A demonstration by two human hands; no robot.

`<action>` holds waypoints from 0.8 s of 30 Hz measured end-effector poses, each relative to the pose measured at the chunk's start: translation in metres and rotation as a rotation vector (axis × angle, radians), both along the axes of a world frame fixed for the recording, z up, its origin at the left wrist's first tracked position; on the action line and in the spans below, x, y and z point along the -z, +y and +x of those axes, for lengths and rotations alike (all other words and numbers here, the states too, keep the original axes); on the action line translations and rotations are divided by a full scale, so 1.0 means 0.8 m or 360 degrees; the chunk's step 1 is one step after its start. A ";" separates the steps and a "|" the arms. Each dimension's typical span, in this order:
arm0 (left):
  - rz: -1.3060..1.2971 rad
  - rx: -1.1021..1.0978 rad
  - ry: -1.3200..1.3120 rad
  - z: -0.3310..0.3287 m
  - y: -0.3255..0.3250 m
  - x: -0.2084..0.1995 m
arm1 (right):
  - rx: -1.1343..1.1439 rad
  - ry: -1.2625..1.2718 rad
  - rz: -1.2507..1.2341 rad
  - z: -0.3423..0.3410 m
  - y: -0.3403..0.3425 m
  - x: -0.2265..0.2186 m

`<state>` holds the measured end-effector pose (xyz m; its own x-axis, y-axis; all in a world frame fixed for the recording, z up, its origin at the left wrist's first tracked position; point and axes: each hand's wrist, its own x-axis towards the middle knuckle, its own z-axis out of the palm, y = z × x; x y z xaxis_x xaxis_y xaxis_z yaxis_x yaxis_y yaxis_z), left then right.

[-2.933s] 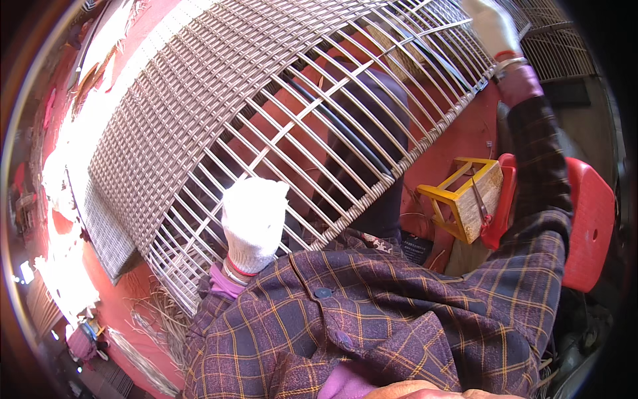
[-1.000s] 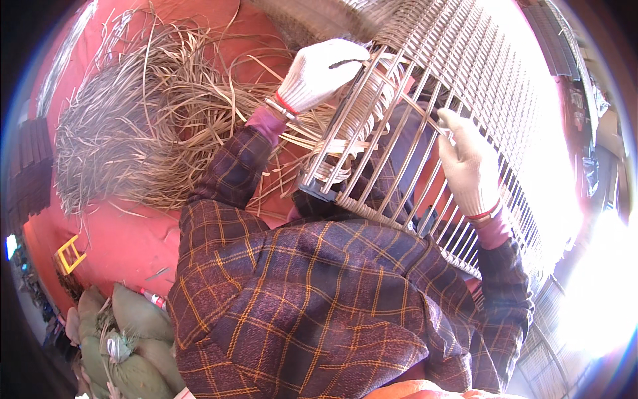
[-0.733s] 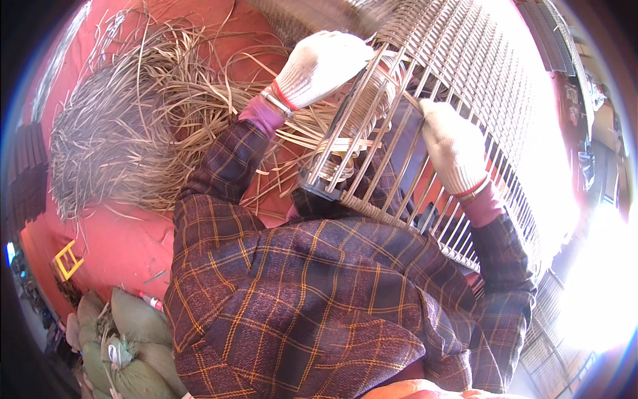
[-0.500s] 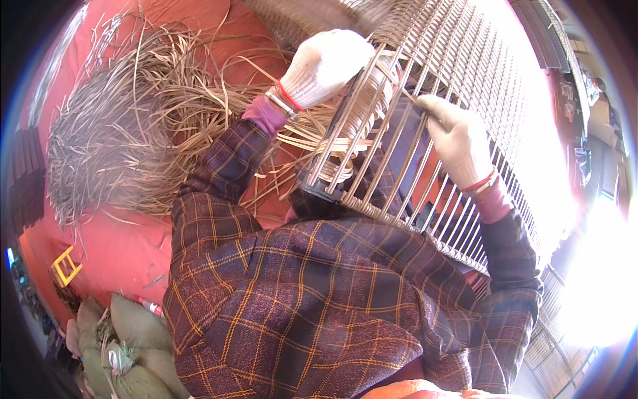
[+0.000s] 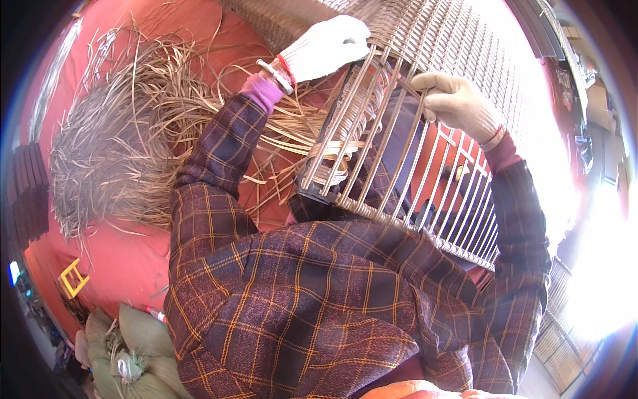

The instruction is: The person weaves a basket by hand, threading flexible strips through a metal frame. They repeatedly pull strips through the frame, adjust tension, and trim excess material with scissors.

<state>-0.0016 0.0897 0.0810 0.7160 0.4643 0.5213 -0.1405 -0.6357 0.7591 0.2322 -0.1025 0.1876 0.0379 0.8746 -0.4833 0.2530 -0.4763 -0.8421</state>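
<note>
A woven wicker panel (image 5: 425, 40) of flat brown-grey strands runs across the upper right, with its bare rods (image 5: 415, 173) spanning an open frame toward my lap. My left hand (image 5: 327, 46), in a white knit glove, is closed in a fist at the left edge of the weave; what is inside it is hidden. On the right, my gloved right hand (image 5: 458, 106) has thumb and fingers curled around a wicker strand (image 5: 407, 83) just below the woven edge. A coil of pale strands (image 5: 352, 120) shows behind the rods by the frame's dark left side.
A large heap of loose strands (image 5: 126, 133) lies on the red cover (image 5: 126, 256) to the left. A yellow plastic piece (image 5: 74, 278) is near the cover's edge, above green sacks (image 5: 143, 332). Another woven piece (image 5: 266, 26) stands at the top. Strong light washes out the right.
My left hand has shifted slightly up and left. My right hand has risen toward the weave, and its fingers have curled in from a more extended pose.
</note>
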 end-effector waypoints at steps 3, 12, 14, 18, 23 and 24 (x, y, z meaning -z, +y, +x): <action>-0.0003 -0.0108 -0.0097 0.000 -0.004 0.011 | 0.0012 -0.0146 0.0010 0.003 -0.002 0.010; -0.0197 -0.0456 0.0117 0.018 -0.041 0.014 | 0.0193 -0.0940 0.0201 0.023 0.002 -0.004; -0.0441 -0.0495 0.0099 0.010 -0.050 0.011 | 0.0255 -0.0853 0.0333 0.023 0.015 -0.001; -0.0708 -0.0451 0.0062 -0.014 -0.060 0.010 | 0.0414 -0.0485 0.0154 0.024 0.016 0.008; -0.0593 -0.0438 0.0234 -0.015 -0.047 0.014 | 0.0117 -0.0680 0.0383 0.038 0.006 0.017; -0.0535 -0.0445 0.0287 -0.013 -0.043 0.015 | 0.0035 -0.0715 0.0507 0.037 0.006 0.022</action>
